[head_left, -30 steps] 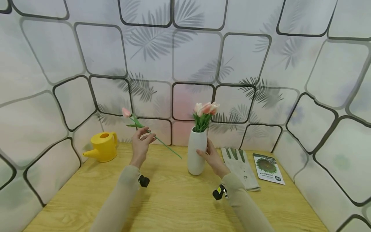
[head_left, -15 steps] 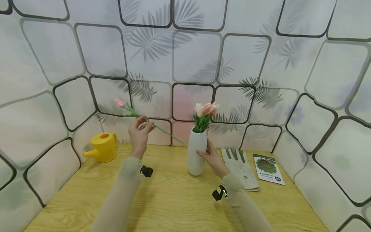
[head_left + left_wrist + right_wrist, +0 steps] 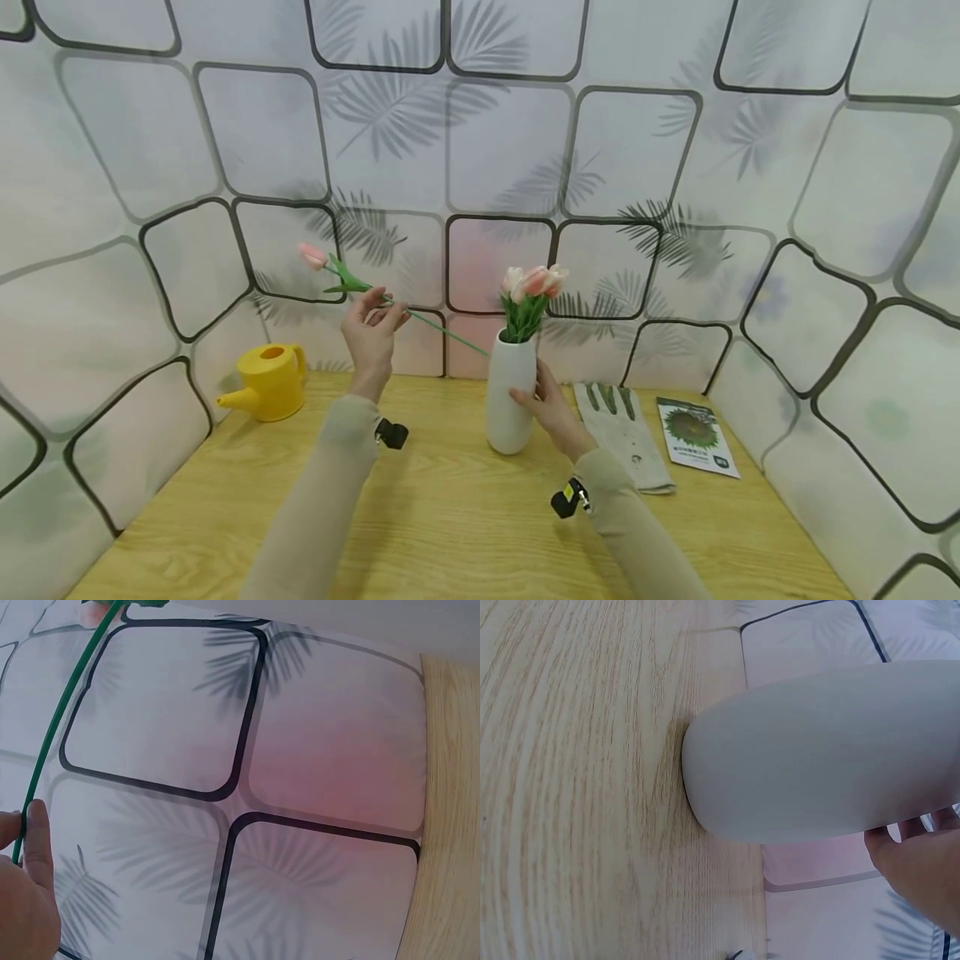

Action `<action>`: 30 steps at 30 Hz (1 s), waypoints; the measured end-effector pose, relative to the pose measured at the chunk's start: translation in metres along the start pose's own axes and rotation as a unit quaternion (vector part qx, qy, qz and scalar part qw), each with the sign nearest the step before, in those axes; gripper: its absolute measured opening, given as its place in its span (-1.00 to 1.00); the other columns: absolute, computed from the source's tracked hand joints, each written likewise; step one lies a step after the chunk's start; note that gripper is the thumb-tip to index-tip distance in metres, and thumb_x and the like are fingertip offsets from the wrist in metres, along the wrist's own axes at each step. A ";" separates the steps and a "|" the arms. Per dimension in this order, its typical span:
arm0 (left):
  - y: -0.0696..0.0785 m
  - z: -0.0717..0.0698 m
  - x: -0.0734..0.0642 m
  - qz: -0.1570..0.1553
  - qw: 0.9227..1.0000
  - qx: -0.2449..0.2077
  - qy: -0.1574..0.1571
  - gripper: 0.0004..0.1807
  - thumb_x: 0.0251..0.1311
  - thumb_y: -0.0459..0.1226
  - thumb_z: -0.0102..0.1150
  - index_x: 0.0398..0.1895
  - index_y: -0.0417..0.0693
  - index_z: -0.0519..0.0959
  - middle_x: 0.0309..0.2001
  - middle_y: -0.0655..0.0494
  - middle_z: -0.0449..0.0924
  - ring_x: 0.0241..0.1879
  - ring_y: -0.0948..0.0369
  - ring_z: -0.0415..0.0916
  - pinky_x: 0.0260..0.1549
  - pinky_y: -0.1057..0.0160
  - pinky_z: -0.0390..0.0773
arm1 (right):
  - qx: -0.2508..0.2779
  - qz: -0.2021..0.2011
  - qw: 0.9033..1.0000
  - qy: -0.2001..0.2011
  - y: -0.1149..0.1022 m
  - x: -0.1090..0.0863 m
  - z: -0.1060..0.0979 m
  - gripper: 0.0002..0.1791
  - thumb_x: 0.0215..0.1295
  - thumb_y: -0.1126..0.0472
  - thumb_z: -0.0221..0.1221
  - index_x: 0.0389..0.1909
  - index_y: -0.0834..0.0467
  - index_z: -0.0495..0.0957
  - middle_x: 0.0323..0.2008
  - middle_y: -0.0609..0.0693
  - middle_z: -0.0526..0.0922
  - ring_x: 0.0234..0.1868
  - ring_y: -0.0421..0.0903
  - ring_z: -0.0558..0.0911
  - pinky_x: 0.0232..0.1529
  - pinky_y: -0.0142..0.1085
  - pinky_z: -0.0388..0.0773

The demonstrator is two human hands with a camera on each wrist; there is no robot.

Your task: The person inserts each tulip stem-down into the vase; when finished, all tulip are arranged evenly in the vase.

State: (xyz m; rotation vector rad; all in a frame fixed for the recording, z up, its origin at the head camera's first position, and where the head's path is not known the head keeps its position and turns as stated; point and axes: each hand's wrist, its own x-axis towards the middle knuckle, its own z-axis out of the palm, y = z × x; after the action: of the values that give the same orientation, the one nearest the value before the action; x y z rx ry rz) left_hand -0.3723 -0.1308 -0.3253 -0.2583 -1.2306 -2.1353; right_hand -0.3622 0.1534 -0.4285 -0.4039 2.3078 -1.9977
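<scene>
My left hand (image 3: pixel 371 337) pinches the green stem of a pink tulip (image 3: pixel 313 257) in the air, left of the vase. Its bloom points up and left, and the stem (image 3: pixel 56 720) slants down so that its lower end overlaps the vase's edge in the head view. A tall white vase (image 3: pixel 508 400) stands upright on the table, with several pink-and-white tulips (image 3: pixel 534 283) in its mouth. My right hand (image 3: pixel 553 412) grips the vase's right side, thumb on the front. In the right wrist view the vase (image 3: pixel 817 750) rests its base on the wood.
A yellow watering can (image 3: pixel 270 383) stands at the left back of the wooden table (image 3: pixel 450 517). Right of the vase lie a pale glove (image 3: pixel 626 442) with green marks and a seed packet (image 3: pixel 693 437) with a sunflower picture. A patterned backdrop (image 3: pixel 510 150) rises behind.
My left hand rises with the tulip, first a little left, then back right. The stem's lower end has moved up and right to the vase's edge. Right hand and vase stay still.
</scene>
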 end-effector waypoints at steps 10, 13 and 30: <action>0.007 0.012 0.002 0.018 1.000 0.022 0.006 -0.62 0.15 -0.56 0.26 0.05 -0.24 0.55 -0.14 0.04 0.54 -0.28 0.21 0.64 -0.19 0.25 0.74 | 0.000 0.001 1.000 0.000 0.000 0.000 0.000 0.05 0.28 -0.11 0.26 0.57 -0.22 -0.26 0.57 -0.01 -0.12 0.56 0.12 -0.02 0.48 0.22 0.04; 0.009 0.018 0.002 0.027 0.999 0.018 0.003 -0.62 0.13 -0.59 0.26 0.04 -0.26 0.55 -0.13 0.06 0.55 -0.30 0.23 0.64 -0.21 0.27 0.74 | 0.000 0.003 1.000 0.001 -0.001 0.000 0.001 0.05 0.28 -0.12 0.27 0.56 -0.23 -0.26 0.57 -0.01 -0.11 0.56 0.12 -0.02 0.48 0.22 0.05; 0.006 0.045 -0.005 0.068 0.993 0.097 -0.018 -0.61 0.19 -0.50 0.26 0.11 -0.21 0.54 0.09 -0.01 0.55 -0.18 0.19 0.60 -0.18 0.27 0.72 | -0.002 0.001 1.000 -0.002 -0.005 -0.002 0.002 0.04 0.31 -0.10 0.25 0.57 -0.19 -0.28 0.57 0.02 -0.13 0.56 0.14 -0.02 0.48 0.24 0.04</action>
State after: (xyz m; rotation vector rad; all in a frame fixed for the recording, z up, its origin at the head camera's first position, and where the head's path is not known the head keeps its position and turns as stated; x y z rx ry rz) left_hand -0.3711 -0.0934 -0.2991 -0.2886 -1.3895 -1.8876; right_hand -0.3596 0.1516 -0.4240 -0.4052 2.3087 -1.9903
